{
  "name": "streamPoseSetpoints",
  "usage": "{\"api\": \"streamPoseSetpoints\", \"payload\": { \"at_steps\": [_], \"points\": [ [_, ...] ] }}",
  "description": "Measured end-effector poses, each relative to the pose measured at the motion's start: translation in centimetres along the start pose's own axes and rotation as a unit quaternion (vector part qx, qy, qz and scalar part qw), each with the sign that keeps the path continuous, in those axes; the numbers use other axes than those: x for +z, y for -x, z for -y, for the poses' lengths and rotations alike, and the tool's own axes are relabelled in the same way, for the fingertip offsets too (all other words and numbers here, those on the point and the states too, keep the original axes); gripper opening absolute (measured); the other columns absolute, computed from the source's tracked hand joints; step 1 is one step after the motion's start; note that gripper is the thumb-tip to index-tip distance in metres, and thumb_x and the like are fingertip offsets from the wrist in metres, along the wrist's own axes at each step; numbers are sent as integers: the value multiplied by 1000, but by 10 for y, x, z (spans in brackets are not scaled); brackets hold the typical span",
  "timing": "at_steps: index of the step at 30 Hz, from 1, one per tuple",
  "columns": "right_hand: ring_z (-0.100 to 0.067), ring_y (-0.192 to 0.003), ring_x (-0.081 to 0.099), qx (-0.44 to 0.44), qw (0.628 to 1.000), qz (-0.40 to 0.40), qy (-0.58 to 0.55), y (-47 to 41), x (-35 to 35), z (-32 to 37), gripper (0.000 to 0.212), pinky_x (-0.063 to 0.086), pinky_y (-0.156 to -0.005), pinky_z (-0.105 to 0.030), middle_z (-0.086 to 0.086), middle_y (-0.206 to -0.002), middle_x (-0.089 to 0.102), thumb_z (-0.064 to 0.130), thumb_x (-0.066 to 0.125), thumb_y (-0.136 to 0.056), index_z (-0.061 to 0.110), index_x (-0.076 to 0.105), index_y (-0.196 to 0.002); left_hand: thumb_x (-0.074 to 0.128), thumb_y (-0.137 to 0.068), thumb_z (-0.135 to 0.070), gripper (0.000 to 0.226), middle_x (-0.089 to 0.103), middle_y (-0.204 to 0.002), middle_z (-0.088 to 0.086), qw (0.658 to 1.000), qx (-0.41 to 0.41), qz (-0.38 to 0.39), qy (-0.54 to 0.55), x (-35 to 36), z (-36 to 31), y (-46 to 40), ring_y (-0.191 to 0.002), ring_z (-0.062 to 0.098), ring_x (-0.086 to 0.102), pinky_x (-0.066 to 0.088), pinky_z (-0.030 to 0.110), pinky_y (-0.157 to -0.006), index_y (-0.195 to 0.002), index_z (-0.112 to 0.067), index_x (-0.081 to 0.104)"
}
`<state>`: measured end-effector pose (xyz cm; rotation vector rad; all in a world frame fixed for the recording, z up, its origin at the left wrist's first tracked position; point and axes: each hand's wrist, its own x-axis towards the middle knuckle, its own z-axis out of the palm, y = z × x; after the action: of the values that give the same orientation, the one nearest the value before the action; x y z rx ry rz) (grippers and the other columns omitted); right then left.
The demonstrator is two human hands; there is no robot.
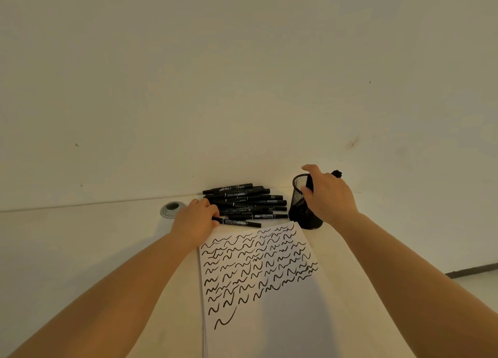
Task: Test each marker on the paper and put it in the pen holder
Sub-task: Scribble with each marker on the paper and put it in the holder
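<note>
With the paper (258, 274) under both forearms already covered in squiggles, her right hand (327, 193) grips a marker (336, 173) over the mesh pen holder (303, 204), while her left hand (195, 219) pinches the next marker (238, 222) beside the large untested pile (246, 200).

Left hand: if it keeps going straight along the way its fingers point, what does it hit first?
The left hand already grips the nearest black marker; straight on, its fingers would likely meet the pile of black markers just beyond, though depth is unclear.
</note>
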<state>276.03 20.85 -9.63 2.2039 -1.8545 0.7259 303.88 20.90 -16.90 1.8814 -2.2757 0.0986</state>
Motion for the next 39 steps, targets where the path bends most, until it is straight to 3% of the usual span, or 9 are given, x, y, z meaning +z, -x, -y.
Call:
{"api": "streamPoseSetpoints", "payload": {
  "at_steps": [5, 9, 12, 15, 19, 24, 32, 37, 39],
  "points": [
    [-30, -111, 46, -27, 997, -46, 53, 5, -11, 6, 47, 37, -89, -39, -9, -118, 58, 26, 52, -90, 14, 41, -134, 49, -90, -34, 21, 56, -110, -2, 1000, 2, -21, 4, -8, 0, 5, -100, 16, 47, 41, 29, -75, -107, -22, 54],
    [-33, -95, 54, -66, 984, -164, 28, 32, -22, 28, 32, 44, -75, -41, -13, -102, 62, 13, 61, -81, 6, 59, -112, 50, -90, -35, 20, 61, -104, -4, 992, -48, -12, 116, -24, -8, 26, -85, 12, 54, 44, 28, -70, -105, -22, 55],
    [-14, -77, 56, -3, 992, -45, -116, 65, -18, 50, 16, 44, -64, -26, 6, -86, 63, 24, 53, -89, 18, 63, -99, 53, -90, -32, 8, 66, -90, -9, 960, -63, 3, 273, -33, -22, 52, -84, 12, 61, 51, 36, -79, -96, -28, 55],
    [-7, -68, 59, 85, 928, 127, -340, 94, -10, 72, 11, 46, -59, -20, 11, -76, 62, 35, 50, -91, 31, 60, -91, 56, -88, -30, 9, 66, -78, -10, 923, -38, 22, 383, -42, -46, 79, -79, 15, 64, 51, 35, -77, -84, -38, 53],
    [2, -58, 56, 88, 878, 164, -441, 119, -5, 91, 7, 44, -54, -12, 12, -64, 62, 35, 53, -89, 38, 59, -85, 56, -87, -29, 11, 66, -78, -11, 898, -19, 56, 437, -40, -63, 108, -78, 7, 64, 51, 25, -75, -84, -38, 54],
    [2, -52, 53, 170, 816, 141, -535, 136, -5, 97, 17, 43, -51, -14, 9, -59, 62, 29, 50, -92, 21, 64, -85, 53, -90, -29, 20, 63, -65, -27, 904, 2, 69, 422, -43, -63, 134, -59, -6, 54, 39, 6, -55, -77, -43, 59],
    [-3, -44, 48, 230, 775, 81, -583, 154, -6, 117, 25, 41, -49, -17, 7, -47, 57, 26, 50, -92, 19, 63, -71, 53, -88, -39, 14, 61, -64, -15, 963, 30, -51, 262, -54, -70, 160, -61, 5, 54, 45, 28, -57, -79, -35, 63],
    [-7, -45, 43, 300, 742, 36, -598, 159, 1, 128, 27, 37, -50, -27, 7, -47, 51, 29, 51, -91, 16, 60, -69, 51, -88, -39, 18, 64, -69, -10, 977, 73, -133, 147, -54, -72, 163, -59, 12, 57, 43, 28, -47, -88, -30, 67],
    [-10, -48, 39, 355, 722, -32, -593, 150, -2, 112, 27, 36, -48, -25, 5, -52, 46, 29, 50, -92, 17, 55, -69, 55, -82, -37, 20, 65, -64, -9, 976, 86, -179, 94, -54, -66, 166, -52, 14, 58, 42, 26, -40, -84, -25, 70]
  ]
}}
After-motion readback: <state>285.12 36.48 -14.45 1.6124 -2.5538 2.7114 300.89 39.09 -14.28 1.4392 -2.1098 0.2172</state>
